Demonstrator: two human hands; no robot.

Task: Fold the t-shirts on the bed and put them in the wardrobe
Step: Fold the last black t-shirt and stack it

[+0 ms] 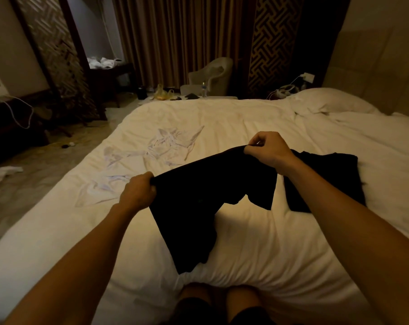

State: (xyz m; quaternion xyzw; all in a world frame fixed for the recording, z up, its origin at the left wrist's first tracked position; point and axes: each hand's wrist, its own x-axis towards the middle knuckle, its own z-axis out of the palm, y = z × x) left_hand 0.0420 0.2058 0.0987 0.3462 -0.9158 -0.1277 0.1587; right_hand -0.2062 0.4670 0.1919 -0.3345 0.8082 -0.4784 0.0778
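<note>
Head view, looking down across a bed (257, 242) made up in white bedding. The left grip (138, 192) is closed in a fist round one upper edge of a black t-shirt (198, 195), fingers curled over the cloth. The right grip (268, 150) pinches the opposite upper edge between thumb and bent fingers, and sits higher and farther from the camera. Between the two, the shirt's top edge is stretched taut on a slant — low at the left, high at the right. The body of the shirt hangs down toward the person's knees (220, 294), and its lower end reaches the bedding close to the near side of the bed. One short sleeve hangs free below the right grip. A second black garment (327, 179) lies flat on the bed just beyond the right forearm, which partly hides it. On the left half of the bed, hard to tell from the sheet, lie a far white garment (170, 146) beyond the held shirt and a near white garment (98, 191) just left of the left grip, both crumpled. A pillow (334, 102) rests at the far right beside the headboard (374, 66). Beyond the bed — an armchair (210, 76), a water bottle (203, 89) and long curtains (175, 38).
</note>
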